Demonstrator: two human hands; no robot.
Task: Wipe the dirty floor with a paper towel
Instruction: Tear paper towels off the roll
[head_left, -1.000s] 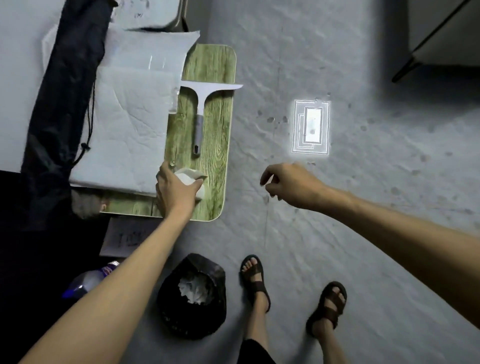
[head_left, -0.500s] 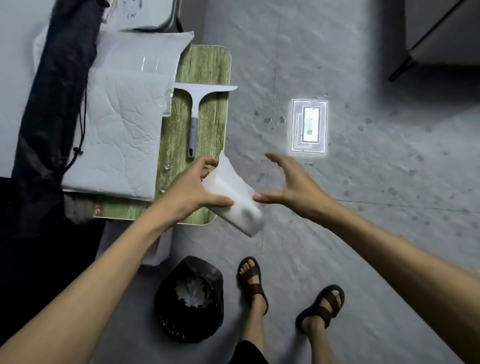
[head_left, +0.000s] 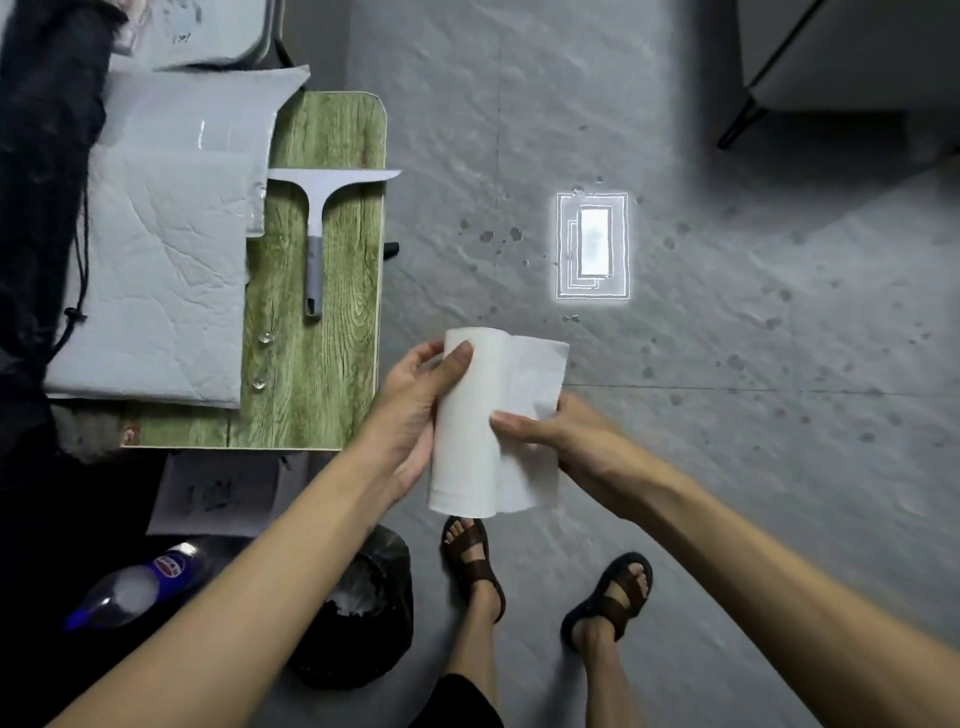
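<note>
A white paper towel roll (head_left: 467, 426) is held upright in front of me, above my feet. My left hand (head_left: 415, 410) wraps around the roll's left side, thumb across its top. My right hand (head_left: 561, 441) pinches the loose sheet (head_left: 535, 374) that is unrolled to the right. The grey floor (head_left: 727, 467) shows dark spots (head_left: 488, 236) near a bright light reflection (head_left: 592, 247) and more spots to the right.
A low green wooden table (head_left: 332, 364) at left carries a grey squeegee (head_left: 314, 234) and white padded sheets (head_left: 156, 270). A black-lined bin (head_left: 363, 608) with crumpled paper and a plastic bottle (head_left: 135, 587) stand at lower left. A dark furniture leg (head_left: 737, 124) is at top right.
My left hand lifted the roll off the table and brought it right, over the floor. My right hand came in and took the loose sheet.
</note>
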